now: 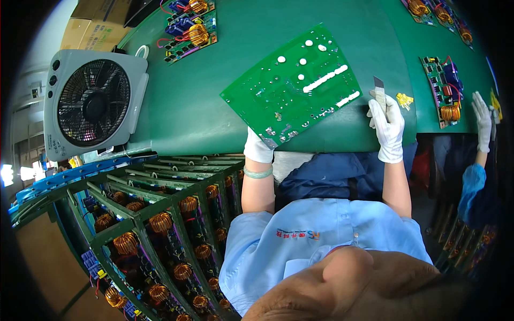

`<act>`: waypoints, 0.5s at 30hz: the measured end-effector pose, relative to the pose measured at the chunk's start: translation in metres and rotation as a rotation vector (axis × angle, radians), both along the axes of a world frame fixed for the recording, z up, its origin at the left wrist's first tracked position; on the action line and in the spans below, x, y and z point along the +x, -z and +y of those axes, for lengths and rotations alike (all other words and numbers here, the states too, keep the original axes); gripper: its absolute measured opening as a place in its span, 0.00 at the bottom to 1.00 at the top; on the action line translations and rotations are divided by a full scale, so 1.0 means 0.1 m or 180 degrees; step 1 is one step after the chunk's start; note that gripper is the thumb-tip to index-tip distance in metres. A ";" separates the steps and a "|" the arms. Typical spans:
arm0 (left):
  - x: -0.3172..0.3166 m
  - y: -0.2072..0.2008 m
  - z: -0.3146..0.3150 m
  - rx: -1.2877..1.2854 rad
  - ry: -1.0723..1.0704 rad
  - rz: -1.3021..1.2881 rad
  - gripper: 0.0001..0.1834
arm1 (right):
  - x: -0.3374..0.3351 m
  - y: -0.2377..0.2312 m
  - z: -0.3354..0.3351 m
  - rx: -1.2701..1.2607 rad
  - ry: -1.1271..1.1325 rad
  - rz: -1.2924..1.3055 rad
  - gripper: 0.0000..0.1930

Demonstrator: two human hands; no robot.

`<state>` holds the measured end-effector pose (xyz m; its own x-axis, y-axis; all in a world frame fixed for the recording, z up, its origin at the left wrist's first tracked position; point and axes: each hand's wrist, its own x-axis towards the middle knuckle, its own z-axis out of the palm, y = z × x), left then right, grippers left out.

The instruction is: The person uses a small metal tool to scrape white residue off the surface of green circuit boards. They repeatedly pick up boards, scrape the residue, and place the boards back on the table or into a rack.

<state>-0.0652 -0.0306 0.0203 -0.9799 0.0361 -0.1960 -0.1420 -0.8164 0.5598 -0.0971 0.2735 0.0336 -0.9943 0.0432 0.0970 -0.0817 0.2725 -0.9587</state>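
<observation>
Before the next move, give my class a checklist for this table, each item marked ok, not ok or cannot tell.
1. Right hand holding the blade: ok.
2. Blade apart from the board: ok.
3. Left hand at the board's near edge: ok.
4. Left hand's grip: cannot tell; the board hides its fingers.
5. Both hands gloved: ok.
6. Yellow bits cleared off the table: not ok; they lie beside the right hand.

Bright middle, dark, bent edges
</observation>
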 end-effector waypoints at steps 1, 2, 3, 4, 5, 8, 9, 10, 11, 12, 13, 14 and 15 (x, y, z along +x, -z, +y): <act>0.00 0.00 0.00 -0.0006 0.0004 0.0005 0.25 | 0.00 0.00 0.00 0.0003 0.0004 -0.0009 0.14; -0.01 -0.01 0.01 -0.0001 0.0006 -0.0001 0.25 | 0.00 0.00 0.00 0.0022 -0.0003 0.0012 0.13; -0.01 -0.01 0.01 0.0000 0.0015 -0.0005 0.25 | 0.00 0.00 0.00 0.0041 -0.0009 0.0032 0.13; -0.01 -0.01 0.02 -0.0004 0.0015 -0.0001 0.25 | 0.00 0.00 0.00 0.0058 -0.0014 0.0052 0.13; -0.01 -0.01 0.02 -0.0005 0.0024 -0.0004 0.25 | 0.00 0.00 0.00 0.0047 -0.0012 0.0043 0.13; -0.01 0.00 0.02 -0.0028 0.0037 -0.0014 0.24 | 0.00 -0.01 0.00 -0.0019 -0.0012 0.0032 0.13; -0.01 0.00 0.02 -0.0029 0.0038 -0.0018 0.24 | 0.00 -0.02 -0.01 -0.0060 -0.0021 0.0040 0.13; -0.02 0.00 0.02 -0.0032 0.0036 -0.0023 0.24 | 0.00 -0.02 -0.01 -0.0102 -0.0029 0.0047 0.13; -0.02 0.00 0.02 -0.0040 0.0051 -0.0023 0.24 | 0.00 -0.03 -0.01 -0.0079 -0.0029 0.0044 0.13; -0.02 0.00 0.03 -0.0047 0.0061 -0.0024 0.24 | 0.00 -0.03 -0.01 -0.0057 -0.0029 0.0041 0.13; -0.01 -0.01 0.03 -0.0045 0.0064 -0.0025 0.24 | 0.00 -0.04 -0.01 -0.0035 -0.0030 0.0037 0.13; -0.02 -0.01 0.03 -0.0052 0.0066 -0.0030 0.24 | 0.00 -0.03 -0.01 -0.0054 -0.0025 0.0025 0.13; -0.02 -0.01 0.03 -0.0052 0.0078 -0.0033 0.24 | 0.00 -0.02 0.00 -0.0073 -0.0020 0.0013 0.13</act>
